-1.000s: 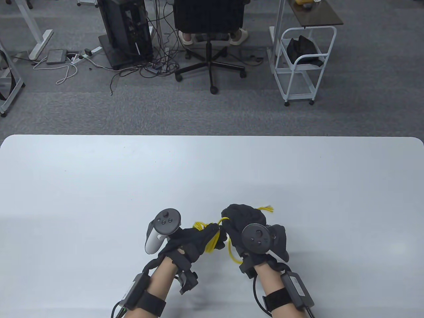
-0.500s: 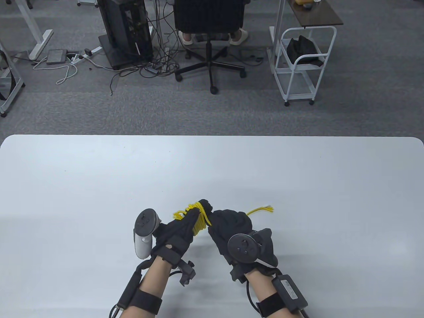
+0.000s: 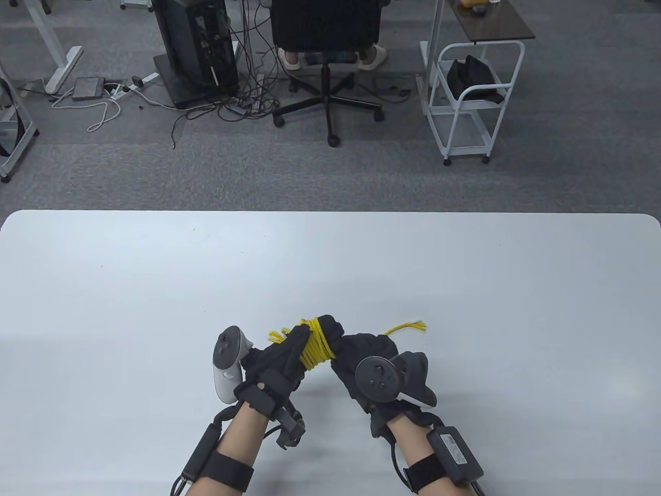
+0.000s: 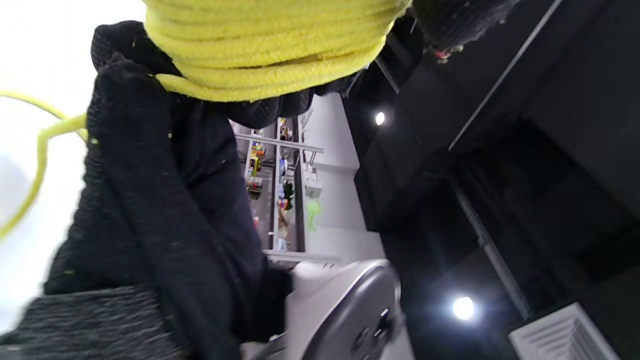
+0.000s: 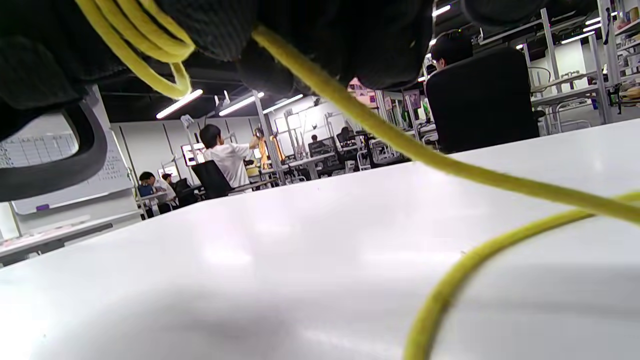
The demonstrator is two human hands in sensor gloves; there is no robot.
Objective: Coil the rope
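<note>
Thin yellow braided rope: several turns wound tight around the fingers of the black-gloved left hand, held above the near centre of the white rounded-corner table. Turns lie side by side in the left wrist view. Frayed rope end: lies on the table just beyond the right hand. Loose strand: runs from under the black-gloved right hand down to the tabletop. Left hand: fingers pressed together inside the coil. Right hand: touching the coil, fingers curled, apparently pinching the strand; grip partly hidden. Beyond the table: black office chair, white wire trolley.
</note>
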